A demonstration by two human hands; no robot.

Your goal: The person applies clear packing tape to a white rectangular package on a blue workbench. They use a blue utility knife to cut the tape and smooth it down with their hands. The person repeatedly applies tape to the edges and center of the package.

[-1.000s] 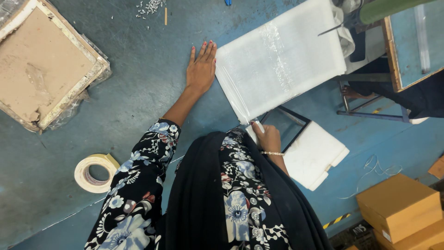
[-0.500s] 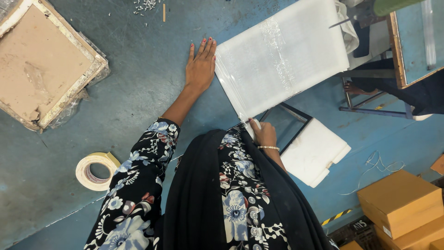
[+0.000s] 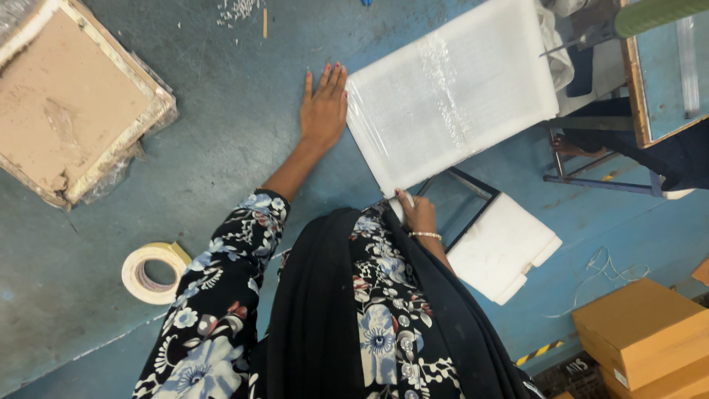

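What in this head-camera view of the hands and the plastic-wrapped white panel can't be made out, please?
- Right hand, head view: its fingertips are hidden under the white panel, so the grip is unclear.
- Stacked boxes: cut off by the frame's corner.
- Left hand: whether it touches the panel is unclear.

Wrapped panel (image 3: pixel 450 92) lies between left hand (image 3: pixel 323 111) and right hand (image 3: pixel 417 214); tape roll (image 3: pixel 151 272) far left.

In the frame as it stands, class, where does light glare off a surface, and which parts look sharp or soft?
Head view: glare streaks the plastic-wrapped white panel beside the left hand; right hand pinching its lower corner looks sharp; the tape roll is crisp; cardboard boxes at the edge look slightly soft.
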